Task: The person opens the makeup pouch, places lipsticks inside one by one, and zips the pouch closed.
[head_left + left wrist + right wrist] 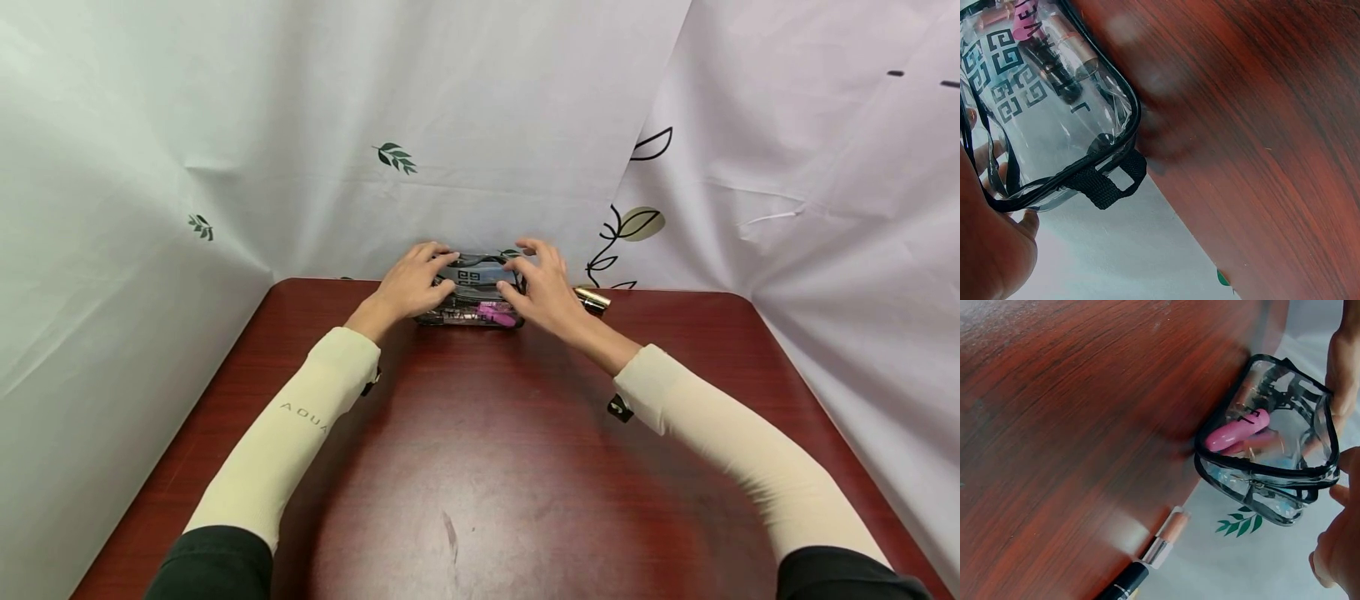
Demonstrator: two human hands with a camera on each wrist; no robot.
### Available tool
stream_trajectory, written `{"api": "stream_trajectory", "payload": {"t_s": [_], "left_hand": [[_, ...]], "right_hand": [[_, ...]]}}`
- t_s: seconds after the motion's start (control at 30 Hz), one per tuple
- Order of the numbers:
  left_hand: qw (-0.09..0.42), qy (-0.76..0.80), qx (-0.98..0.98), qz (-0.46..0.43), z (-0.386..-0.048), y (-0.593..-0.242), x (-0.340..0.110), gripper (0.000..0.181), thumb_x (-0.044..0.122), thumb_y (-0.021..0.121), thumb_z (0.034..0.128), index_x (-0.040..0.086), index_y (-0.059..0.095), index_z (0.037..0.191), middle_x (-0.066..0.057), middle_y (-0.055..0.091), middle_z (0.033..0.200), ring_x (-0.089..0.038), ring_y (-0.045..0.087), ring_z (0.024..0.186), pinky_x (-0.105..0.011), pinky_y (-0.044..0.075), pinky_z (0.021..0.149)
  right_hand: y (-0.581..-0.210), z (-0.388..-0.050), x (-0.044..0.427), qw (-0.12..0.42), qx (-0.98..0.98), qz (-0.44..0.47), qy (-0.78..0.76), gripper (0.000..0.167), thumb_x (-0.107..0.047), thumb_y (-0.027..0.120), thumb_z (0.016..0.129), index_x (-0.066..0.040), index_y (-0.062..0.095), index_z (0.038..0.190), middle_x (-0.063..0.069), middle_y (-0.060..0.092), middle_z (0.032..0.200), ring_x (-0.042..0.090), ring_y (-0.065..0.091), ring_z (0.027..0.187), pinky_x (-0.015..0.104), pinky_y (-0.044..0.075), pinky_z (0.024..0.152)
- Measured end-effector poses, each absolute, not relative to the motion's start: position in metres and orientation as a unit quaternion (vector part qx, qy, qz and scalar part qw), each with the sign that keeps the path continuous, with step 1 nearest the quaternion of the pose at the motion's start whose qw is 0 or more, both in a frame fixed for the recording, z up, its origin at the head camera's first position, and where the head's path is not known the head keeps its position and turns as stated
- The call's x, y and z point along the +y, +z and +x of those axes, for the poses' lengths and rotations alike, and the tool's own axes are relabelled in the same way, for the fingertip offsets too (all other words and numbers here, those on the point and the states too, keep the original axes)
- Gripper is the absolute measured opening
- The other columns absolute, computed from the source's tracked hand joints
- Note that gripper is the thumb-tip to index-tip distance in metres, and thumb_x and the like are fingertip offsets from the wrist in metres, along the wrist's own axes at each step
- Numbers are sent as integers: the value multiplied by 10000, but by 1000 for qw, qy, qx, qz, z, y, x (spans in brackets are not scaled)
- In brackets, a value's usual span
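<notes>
A clear bag with black trim [468,292] [1054,134] [1266,450] stands at the table's far edge, with a pink item [497,313] [1238,430] and several tubes inside. At its left end, my left hand [412,281] [997,244] holds it between curved fingers and thumb; some fingers show through the clear wall in the left wrist view. My right hand [549,293] [1341,531] has its thumb and index finger around the bag's right end, the other fingers raised and spread.
Right of the bag lie a gold-coloured tube [594,297] and a black and silver tube [592,308] [1129,578]. A white patterned cloth [480,125] hangs behind and beside the dark red table [480,433].
</notes>
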State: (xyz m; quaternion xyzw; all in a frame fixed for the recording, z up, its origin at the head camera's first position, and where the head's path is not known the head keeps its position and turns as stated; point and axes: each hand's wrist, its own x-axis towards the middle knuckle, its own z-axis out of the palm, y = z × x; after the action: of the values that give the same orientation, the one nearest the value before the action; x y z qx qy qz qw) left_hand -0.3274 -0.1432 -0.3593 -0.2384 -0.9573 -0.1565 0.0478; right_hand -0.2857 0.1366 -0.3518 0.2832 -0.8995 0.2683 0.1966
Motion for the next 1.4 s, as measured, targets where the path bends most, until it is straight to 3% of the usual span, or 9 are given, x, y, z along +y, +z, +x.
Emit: {"api": "stream_trajectory", "payload": {"t_s": [1.4], "left_hand": [[49, -153, -957, -243, -327, -359, -144, 667, 318, 472, 1105, 144, 450, 1749, -157, 390, 1792, -402, 273, 1715, -618, 269, 1395]], "right_hand": [[-358, -287, 159, 206, -895, 267, 292, 246, -255, 683, 1100, -39, 797, 1121, 288, 517, 1639, 477, 478, 1460, 711, 345, 1227]]}}
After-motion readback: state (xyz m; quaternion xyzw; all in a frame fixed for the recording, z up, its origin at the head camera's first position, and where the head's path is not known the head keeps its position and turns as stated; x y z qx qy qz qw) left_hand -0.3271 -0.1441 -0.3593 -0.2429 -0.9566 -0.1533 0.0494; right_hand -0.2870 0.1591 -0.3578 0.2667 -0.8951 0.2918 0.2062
